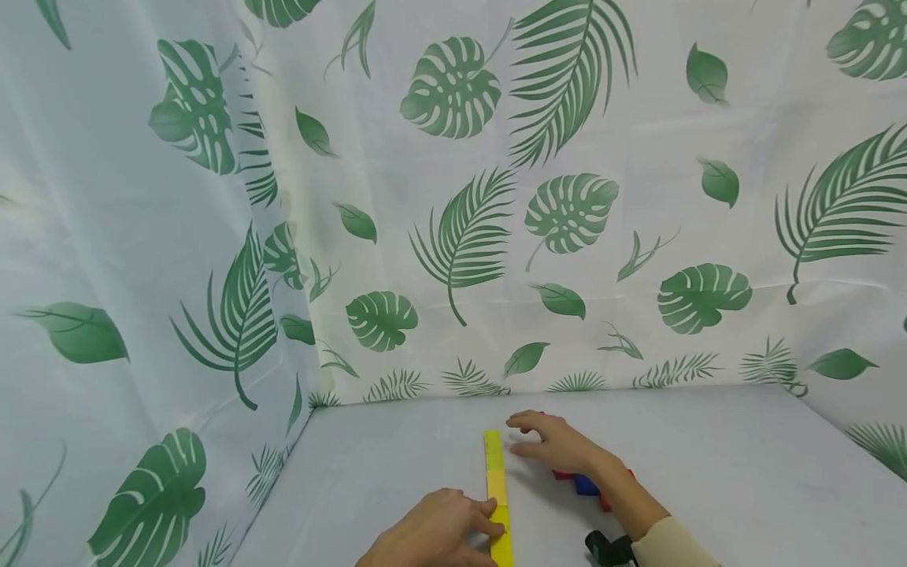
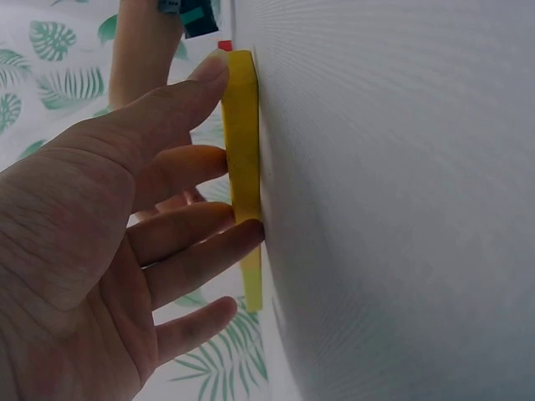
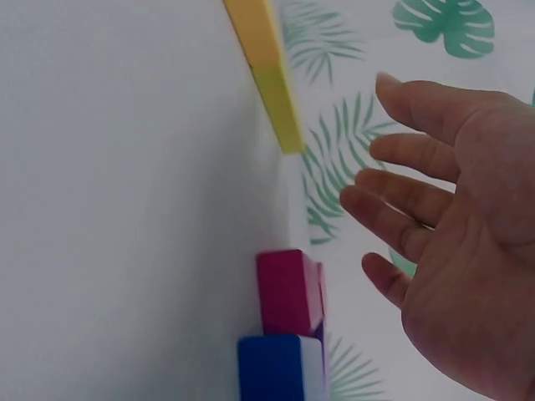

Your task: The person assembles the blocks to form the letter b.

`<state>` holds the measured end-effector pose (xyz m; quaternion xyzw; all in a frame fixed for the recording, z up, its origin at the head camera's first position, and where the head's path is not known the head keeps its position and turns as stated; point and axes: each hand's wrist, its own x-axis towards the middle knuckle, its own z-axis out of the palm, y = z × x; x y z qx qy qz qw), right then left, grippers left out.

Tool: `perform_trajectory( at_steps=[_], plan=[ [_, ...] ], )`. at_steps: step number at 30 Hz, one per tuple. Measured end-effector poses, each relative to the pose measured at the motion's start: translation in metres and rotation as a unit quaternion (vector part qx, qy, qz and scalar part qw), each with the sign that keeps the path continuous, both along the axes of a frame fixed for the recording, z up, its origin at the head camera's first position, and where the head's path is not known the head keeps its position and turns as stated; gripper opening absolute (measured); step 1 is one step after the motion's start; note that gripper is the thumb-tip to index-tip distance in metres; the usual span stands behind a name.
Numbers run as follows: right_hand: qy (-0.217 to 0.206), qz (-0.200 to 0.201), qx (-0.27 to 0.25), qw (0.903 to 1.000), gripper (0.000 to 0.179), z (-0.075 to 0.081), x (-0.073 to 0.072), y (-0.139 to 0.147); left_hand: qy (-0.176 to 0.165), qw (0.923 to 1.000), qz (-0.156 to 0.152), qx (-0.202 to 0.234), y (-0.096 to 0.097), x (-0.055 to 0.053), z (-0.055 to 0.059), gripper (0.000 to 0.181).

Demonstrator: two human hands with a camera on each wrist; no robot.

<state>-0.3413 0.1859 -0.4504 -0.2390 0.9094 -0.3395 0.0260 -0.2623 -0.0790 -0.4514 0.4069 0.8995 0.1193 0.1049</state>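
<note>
We can read no text, label, brand, number or sign in any view: neither on the yellow strip (image 1: 495, 461), the coloured blocks (image 1: 586, 485), nor the leaf-printed cloth (image 1: 489, 161). The dark device (image 1: 600, 547) is too small for us to read.

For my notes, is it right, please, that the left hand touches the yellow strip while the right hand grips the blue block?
Not quite: the right hand holds nothing; the right wrist view shows it apart from the blue block. The left hand does touch the yellow strip.
</note>
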Motion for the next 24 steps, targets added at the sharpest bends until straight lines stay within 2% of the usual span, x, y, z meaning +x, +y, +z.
perform_trajectory(
  at_steps=[6, 13, 19, 24],
  plan=[
    [-0.038, -0.003, 0.003, 0.9993, 0.053, 0.005, 0.0, 0.01, 0.0, 1.0, 0.002, -0.002, 0.001, 0.0, -0.001, 0.042],
    [-0.048, 0.004, 0.017, 0.9987, 0.055, 0.009, 0.0, 0.023, 0.001, 1.0, 0.008, 0.001, 0.001, 0.003, 0.001, 0.041],
    [-0.076, -0.032, 0.039, 0.9959, 0.059, 0.012, 0.001, 0.028, -0.012, 0.9997, 0.019, -0.007, 0.003, 0.002, 0.003, 0.041],
    [-0.081, -0.064, 0.06, 0.9929, 0.058, 0.013, 0.002, 0.031, -0.003, 0.9999, 0.008, -0.008, 0.002, 0.002, 0.002, 0.039]
  ],
)
